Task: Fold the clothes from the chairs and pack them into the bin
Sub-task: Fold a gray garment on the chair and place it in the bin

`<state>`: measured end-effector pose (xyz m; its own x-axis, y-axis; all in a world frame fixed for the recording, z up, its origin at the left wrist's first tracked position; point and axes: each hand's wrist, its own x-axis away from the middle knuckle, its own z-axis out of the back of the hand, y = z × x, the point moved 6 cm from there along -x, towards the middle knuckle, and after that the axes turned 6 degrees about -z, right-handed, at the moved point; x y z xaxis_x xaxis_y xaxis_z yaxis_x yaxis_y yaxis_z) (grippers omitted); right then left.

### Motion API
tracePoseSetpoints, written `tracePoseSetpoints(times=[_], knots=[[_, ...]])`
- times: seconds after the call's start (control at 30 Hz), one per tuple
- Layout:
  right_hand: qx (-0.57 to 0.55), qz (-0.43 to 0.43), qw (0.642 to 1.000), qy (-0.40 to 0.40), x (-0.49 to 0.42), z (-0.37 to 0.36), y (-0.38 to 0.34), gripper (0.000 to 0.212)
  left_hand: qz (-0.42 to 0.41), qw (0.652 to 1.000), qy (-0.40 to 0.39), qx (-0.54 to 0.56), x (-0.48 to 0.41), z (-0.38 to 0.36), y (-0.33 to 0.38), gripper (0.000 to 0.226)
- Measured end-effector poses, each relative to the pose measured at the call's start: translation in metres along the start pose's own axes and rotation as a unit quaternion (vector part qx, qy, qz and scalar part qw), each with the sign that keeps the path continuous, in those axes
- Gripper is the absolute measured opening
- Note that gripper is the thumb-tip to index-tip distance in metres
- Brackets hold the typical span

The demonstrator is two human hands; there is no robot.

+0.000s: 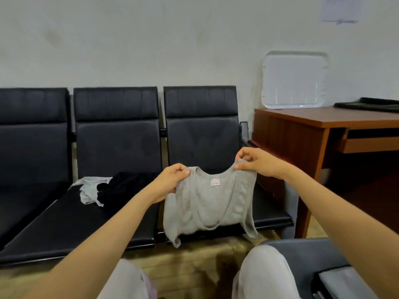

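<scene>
A grey tank top [207,203] hangs in the air in front of the right-hand black chair [200,134], its small white label facing me. My left hand [170,182] pinches its left shoulder strap and my right hand [257,161] pinches its right strap. On the seat of the middle chair [86,214] lie a crumpled light grey garment [90,188] and a black garment [121,186], touching each other. At the bottom right, a dark grey bin [306,253] shows folded cloth [341,281] inside.
A third black chair [32,134] stands at the left. A brown wooden desk [313,126] stands at the right, with a clear plastic lid [293,80] leaning on the wall and a dark folded item [371,104] on top. My knees [263,275] are in the foreground.
</scene>
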<state>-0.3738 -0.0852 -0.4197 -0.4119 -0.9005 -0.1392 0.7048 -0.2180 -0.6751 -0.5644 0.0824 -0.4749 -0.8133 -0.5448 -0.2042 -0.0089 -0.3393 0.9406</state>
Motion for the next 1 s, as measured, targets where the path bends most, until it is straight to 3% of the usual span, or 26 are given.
tracePoseSetpoints(times=[0.17,0.3,0.57,0.83,1.0], knots=[[0.014,-0.06,0.998,0.029,-0.032,-0.019,0.038,0.026,0.031,0.994,0.095,-0.04,-0.017,0.012,-0.036,0.008],[0.001,-0.086,0.996,0.029,-0.073,-0.036,0.064,0.025,0.051,0.994,0.095,-0.034,-0.046,0.019,-0.066,0.012],[-0.025,-0.078,0.992,0.097,-0.234,-0.025,0.078,0.029,0.07,0.967,0.242,-0.046,-0.197,0.085,-0.097,0.018],[0.041,-0.165,0.985,0.029,-0.358,-0.145,0.209,0.024,0.173,0.948,0.167,-0.209,-0.288,0.074,-0.261,0.014],[0.064,-0.226,0.972,0.014,-0.368,-0.191,0.257,0.029,0.142,0.924,0.102,-0.34,-0.29,0.066,-0.305,0.025]])
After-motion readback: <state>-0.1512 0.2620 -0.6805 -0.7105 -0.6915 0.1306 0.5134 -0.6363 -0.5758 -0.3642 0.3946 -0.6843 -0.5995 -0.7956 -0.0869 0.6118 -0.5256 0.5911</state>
